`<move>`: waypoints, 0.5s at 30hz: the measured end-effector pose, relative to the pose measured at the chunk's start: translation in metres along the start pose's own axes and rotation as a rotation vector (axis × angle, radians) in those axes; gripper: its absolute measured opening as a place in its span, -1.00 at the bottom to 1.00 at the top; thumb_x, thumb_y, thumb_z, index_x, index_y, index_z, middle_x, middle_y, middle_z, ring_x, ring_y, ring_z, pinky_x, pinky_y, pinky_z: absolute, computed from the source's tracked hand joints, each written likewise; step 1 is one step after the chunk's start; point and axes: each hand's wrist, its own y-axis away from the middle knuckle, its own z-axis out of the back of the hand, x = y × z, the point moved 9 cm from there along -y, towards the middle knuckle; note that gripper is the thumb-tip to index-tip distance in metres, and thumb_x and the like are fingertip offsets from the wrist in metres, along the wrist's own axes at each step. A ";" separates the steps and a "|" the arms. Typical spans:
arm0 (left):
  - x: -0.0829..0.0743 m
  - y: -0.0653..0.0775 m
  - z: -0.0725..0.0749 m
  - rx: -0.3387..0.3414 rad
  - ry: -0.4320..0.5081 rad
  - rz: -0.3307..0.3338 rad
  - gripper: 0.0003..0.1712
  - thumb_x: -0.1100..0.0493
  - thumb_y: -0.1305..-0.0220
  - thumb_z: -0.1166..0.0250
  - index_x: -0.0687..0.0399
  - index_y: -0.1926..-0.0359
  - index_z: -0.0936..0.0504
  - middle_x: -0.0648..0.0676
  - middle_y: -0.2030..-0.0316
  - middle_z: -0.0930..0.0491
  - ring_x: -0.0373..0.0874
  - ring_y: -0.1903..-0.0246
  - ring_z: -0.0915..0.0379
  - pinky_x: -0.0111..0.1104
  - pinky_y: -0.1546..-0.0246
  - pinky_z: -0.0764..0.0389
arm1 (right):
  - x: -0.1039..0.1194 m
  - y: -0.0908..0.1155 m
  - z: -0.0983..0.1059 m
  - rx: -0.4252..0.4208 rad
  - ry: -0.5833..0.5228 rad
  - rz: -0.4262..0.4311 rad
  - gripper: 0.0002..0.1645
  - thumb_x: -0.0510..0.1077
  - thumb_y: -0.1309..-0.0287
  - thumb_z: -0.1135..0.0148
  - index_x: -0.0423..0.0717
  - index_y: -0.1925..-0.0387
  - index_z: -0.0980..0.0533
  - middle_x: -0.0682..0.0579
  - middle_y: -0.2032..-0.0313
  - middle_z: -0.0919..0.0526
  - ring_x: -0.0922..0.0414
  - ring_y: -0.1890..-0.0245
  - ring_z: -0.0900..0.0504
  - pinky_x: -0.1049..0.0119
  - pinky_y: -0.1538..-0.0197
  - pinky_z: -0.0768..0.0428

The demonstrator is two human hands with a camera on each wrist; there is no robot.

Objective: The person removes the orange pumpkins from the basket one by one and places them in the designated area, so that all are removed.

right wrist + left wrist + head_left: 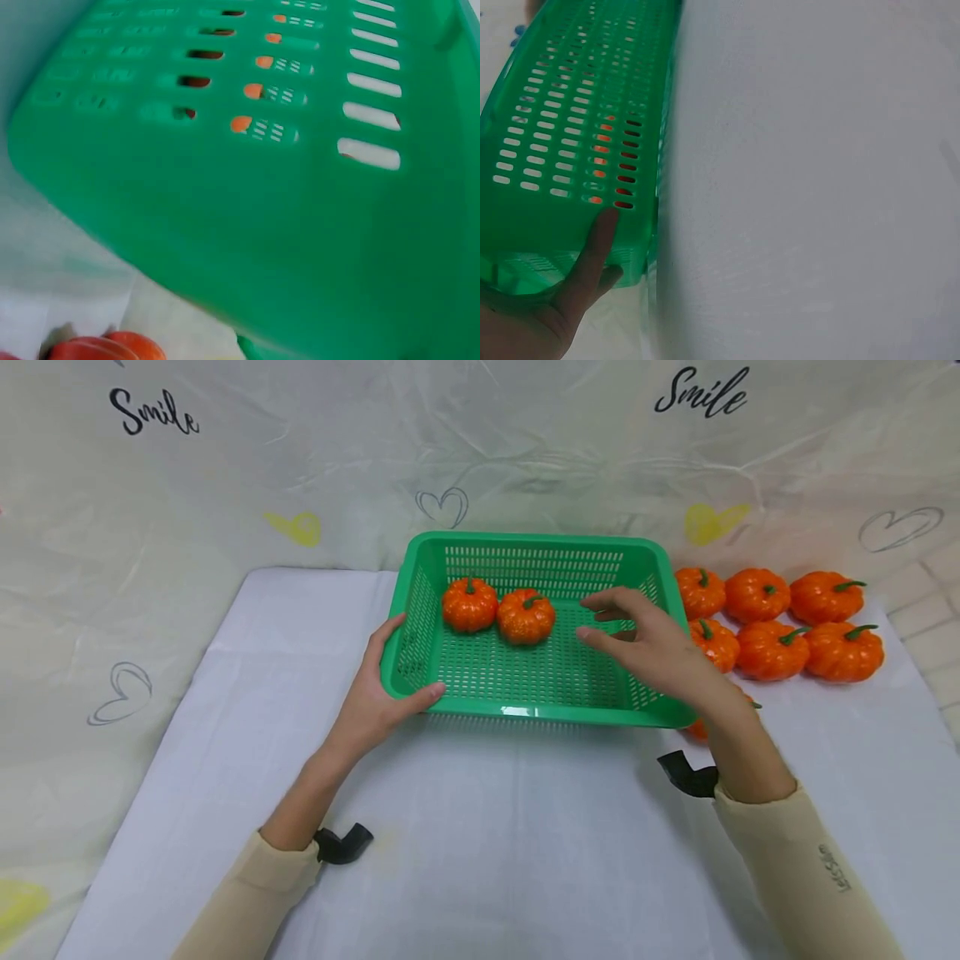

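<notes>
A green plastic basket [592, 717] with slotted walls sits on the white-covered table. Two small orange pumpkins [470, 607] [527, 618] with green stems lie side by side in its left half. My left hand [367, 710] grips the basket's left front corner, its thumb over the front rim and its fingers along the left wall. In the left wrist view, that hand's finger [592, 255] lies against the slotted wall. My right hand [652, 639] holds nothing, with its fingers loosely bent over the basket's right half. The right wrist view shows the basket wall [225, 217] up close.
Several more orange pumpkins [772, 650] stand in rows right of the basket. Another pumpkin is partly hidden under my right forearm. Behind the table hangs a pale sheet [525, 435] printed with hearts and lettering. White cloth [480, 827] covers the table in front.
</notes>
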 end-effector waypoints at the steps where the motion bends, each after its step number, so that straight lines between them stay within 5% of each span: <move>1: 0.000 0.000 0.000 -0.001 0.000 -0.001 0.12 -0.13 -0.20 -0.51 -0.56 -0.60 0.01 -0.12 -0.64 0.03 -0.04 -0.56 -0.01 0.18 -0.55 -0.19 | 0.001 -0.001 -0.002 0.008 0.007 0.004 -0.39 0.04 -0.48 -0.23 -0.15 -0.40 -0.38 -0.14 -0.39 -0.44 -0.16 -0.42 -0.41 -0.21 -0.42 -0.46; 15: 0.000 0.000 0.000 0.001 0.002 0.002 0.13 -0.14 -0.20 -0.51 -0.57 -0.60 0.02 -0.13 -0.64 0.04 -0.05 -0.57 0.01 0.18 -0.55 -0.18 | 0.003 -0.013 -0.028 0.115 0.069 -0.019 -0.21 0.11 -0.47 -0.22 -0.10 -0.54 -0.22 -0.16 -0.54 -0.23 -0.21 -0.50 -0.26 -0.27 -0.41 -0.44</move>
